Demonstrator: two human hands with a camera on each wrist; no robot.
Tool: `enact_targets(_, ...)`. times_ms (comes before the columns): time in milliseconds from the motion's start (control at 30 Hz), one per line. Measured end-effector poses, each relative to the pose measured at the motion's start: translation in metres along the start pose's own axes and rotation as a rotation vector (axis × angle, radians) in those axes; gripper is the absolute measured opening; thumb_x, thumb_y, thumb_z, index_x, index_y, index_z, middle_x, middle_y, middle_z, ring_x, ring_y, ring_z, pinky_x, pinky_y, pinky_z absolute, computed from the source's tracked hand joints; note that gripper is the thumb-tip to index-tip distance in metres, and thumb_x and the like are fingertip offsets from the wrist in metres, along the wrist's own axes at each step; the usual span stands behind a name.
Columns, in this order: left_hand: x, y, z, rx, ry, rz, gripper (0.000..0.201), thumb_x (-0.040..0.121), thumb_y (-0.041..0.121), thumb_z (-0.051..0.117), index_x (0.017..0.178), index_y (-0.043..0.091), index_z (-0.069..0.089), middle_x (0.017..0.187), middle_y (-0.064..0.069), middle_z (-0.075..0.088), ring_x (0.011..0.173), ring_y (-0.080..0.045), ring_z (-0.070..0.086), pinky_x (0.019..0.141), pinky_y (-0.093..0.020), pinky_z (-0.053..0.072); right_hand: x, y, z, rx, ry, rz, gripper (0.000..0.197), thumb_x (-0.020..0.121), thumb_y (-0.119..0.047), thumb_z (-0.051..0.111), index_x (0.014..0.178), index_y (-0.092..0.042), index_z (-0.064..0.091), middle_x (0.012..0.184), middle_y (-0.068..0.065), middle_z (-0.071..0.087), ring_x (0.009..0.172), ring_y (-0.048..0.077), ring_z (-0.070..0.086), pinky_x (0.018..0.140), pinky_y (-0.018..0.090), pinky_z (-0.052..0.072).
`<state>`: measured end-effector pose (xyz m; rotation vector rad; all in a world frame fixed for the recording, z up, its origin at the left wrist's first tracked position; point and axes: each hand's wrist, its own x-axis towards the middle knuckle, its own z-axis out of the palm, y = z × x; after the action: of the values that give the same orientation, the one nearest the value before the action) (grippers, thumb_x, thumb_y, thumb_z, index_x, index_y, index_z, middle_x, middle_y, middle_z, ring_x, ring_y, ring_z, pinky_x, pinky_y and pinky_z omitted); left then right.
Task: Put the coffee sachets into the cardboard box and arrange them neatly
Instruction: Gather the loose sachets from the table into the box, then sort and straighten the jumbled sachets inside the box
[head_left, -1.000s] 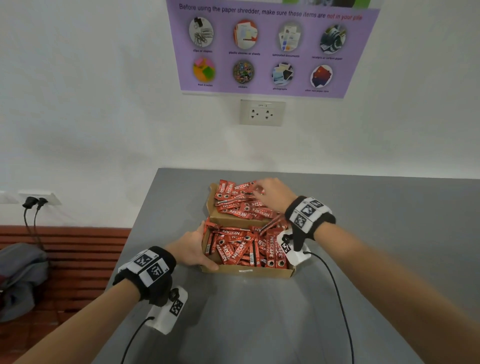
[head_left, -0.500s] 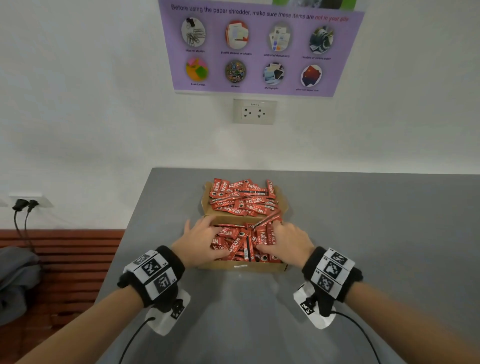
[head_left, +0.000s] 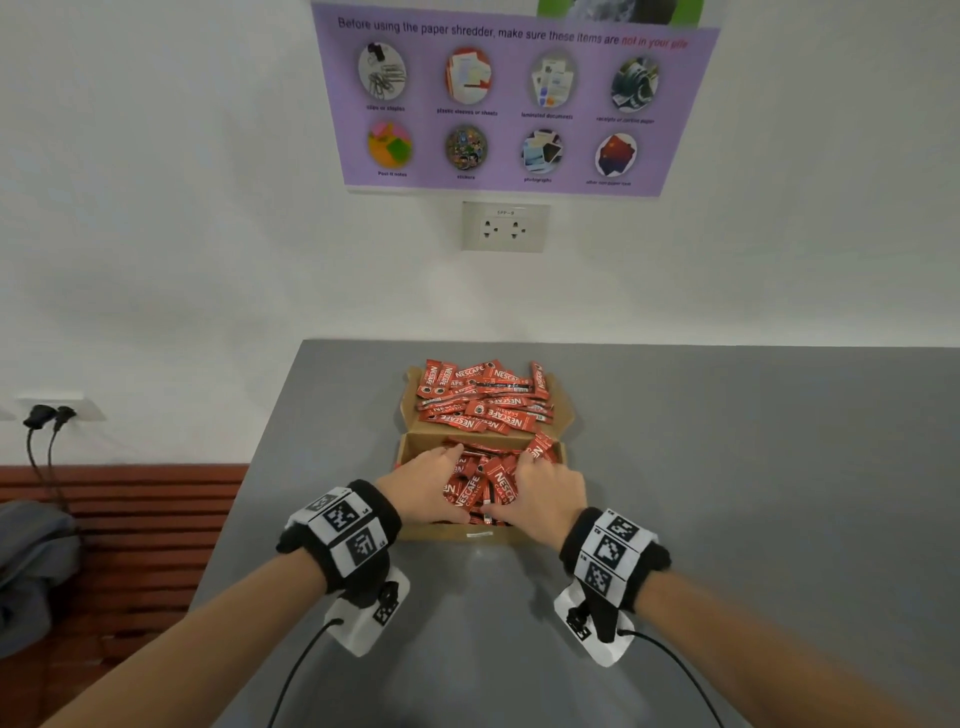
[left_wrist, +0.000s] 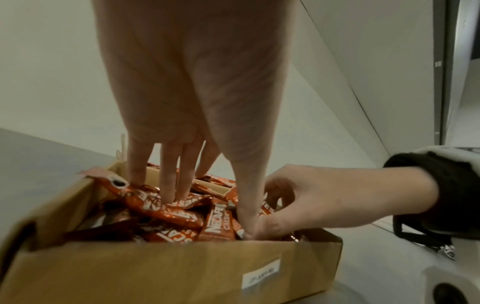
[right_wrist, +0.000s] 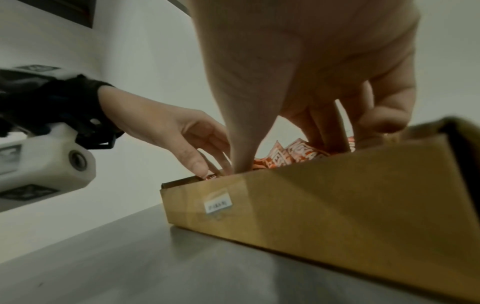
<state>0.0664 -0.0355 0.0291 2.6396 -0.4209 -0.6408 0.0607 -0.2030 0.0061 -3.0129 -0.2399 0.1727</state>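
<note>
A shallow cardboard box (head_left: 457, 532) sits on the grey table, its near compartment full of red coffee sachets (head_left: 485, 486). More sachets (head_left: 483, 400) lie heaped on the far half behind it. Both hands are in the near compartment. My left hand (head_left: 426, 488) presses straight fingers down onto the sachets (left_wrist: 166, 214) at the left. My right hand (head_left: 545, 493) pushes its fingers and thumb in at the right, by the near wall (right_wrist: 324, 195). A bundle of sachets stands squeezed between the two hands. The thumbs (left_wrist: 246, 222) touch near the front wall.
The grey table (head_left: 727, 467) runs off to the right, and its left edge lies close beside the box. Below that edge are a wooden slatted bench (head_left: 130, 519) and a grey bag (head_left: 31, 561). On the white wall behind hang a socket (head_left: 505, 227) and a purple poster (head_left: 519, 104).
My right hand came back from the far heap into the near compartment. My left hand left the box's left corner and went in too. Both hands now sit closer together.
</note>
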Motion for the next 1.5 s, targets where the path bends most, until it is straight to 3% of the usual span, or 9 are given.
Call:
enact_targets(133,0.001,-0.001,0.001,0.071,0.02,0.004,0.07,0.075,0.044,0.072,0.132,0.014,0.044,0.132,-0.003,0.046,0.124,-0.019,0.044,0.107,-0.035,0.036,0.001,-0.001,0.007,0.019,-0.002,-0.043,0.076,0.07,-0.069,0.06,0.119,-0.014,0.044,0.118,0.003,0.058,0.108,0.023,0.057,0.087,0.036,0.049)
enact_targets(400,0.004,0.0,0.0,0.066,0.022,0.01,0.077,0.072,0.039,0.076,0.135,0.013,0.039,0.131,-0.004,0.045,0.12,-0.018,0.044,0.106,-0.031,0.037,0.01,-0.004,0.012,0.024,-0.049,-0.064,0.063,0.073,-0.052,0.067,0.114,-0.011,0.043,0.111,0.005,0.061,0.102,0.025,0.061,0.086,0.037,0.051)
enact_targets(567,0.002,-0.001,0.0,0.053,0.037,0.031,0.074,0.074,0.038,0.075,0.135,0.013,0.041,0.131,-0.006,0.045,0.121,-0.019,0.044,0.106,-0.031,0.036,0.011,-0.002,0.012,0.126,-0.12,-0.11,0.051,0.079,-0.032,0.066,0.117,-0.01,0.039,0.111,0.008,0.061,0.101,0.028,0.062,0.087,0.041,0.051)
enact_targets(767,-0.001,-0.01,-0.001,0.025,0.033,0.025,0.078,0.076,0.038,0.073,0.14,0.014,0.035,0.139,-0.005,0.04,0.128,-0.019,0.038,0.111,-0.035,0.031,0.012,0.007,0.005,0.219,-0.144,-0.234,0.031,0.084,-0.017,0.058,0.112,-0.006,0.051,0.115,0.012,0.061,0.104,0.027,0.06,0.089,0.038,0.051)
enact_targets(967,-0.002,-0.016,-0.003,0.034,0.056,0.035,0.074,0.078,0.036,0.071,0.14,0.016,0.037,0.137,-0.004,0.039,0.127,-0.018,0.037,0.109,-0.034,0.033,0.016,0.015,-0.004,0.185,-0.027,-0.273,0.046,0.088,-0.023,0.059,0.127,-0.005,0.043,0.129,0.009,0.043,0.108,0.025,0.056,0.091,0.031,0.048)
enact_targets(1067,-0.002,-0.018,-0.003,0.112,0.118,0.017,0.079,0.075,0.04,0.072,0.14,0.017,0.035,0.136,-0.002,0.038,0.127,-0.019,0.034,0.109,-0.037,0.033,0.018,0.016,0.001,0.173,-0.112,-0.264,0.075,0.075,-0.043,0.071,0.131,-0.005,0.038,0.129,0.011,0.037,0.106,0.028,0.057,0.094,0.036,0.047)
enact_targets(1133,-0.002,-0.018,-0.003,0.182,0.127,-0.014,0.082,0.073,0.044,0.072,0.14,0.019,0.033,0.137,-0.002,0.037,0.127,-0.02,0.034,0.108,-0.038,0.033,0.019,0.016,0.006,0.139,-0.164,-0.257,0.089,0.068,-0.047,0.076,0.134,-0.005,0.034,0.131,0.012,0.035,0.109,0.03,0.055,0.097,0.038,0.046)
enact_targets(1300,-0.002,-0.02,0.0,0.133,0.104,-0.046,0.084,0.071,0.043,0.075,0.139,0.018,0.033,0.138,-0.004,0.036,0.127,-0.019,0.033,0.108,-0.038,0.035,0.021,0.012,0.016,0.122,-0.166,-0.233,0.089,0.063,-0.052,0.078,0.128,-0.008,0.037,0.127,0.011,0.034,0.103,0.03,0.058,0.094,0.041,0.048)
enact_targets(1500,-0.003,-0.021,0.0,0.08,0.086,-0.071,0.088,0.07,0.041,0.077,0.14,0.019,0.03,0.138,-0.003,0.035,0.129,-0.019,0.032,0.109,-0.036,0.034,0.028,0.009,0.014,0.098,-0.189,-0.255,0.078,0.067,-0.047,0.076,0.123,-0.007,0.04,0.12,0.009,0.049,0.107,0.025,0.054,0.092,0.036,0.047)
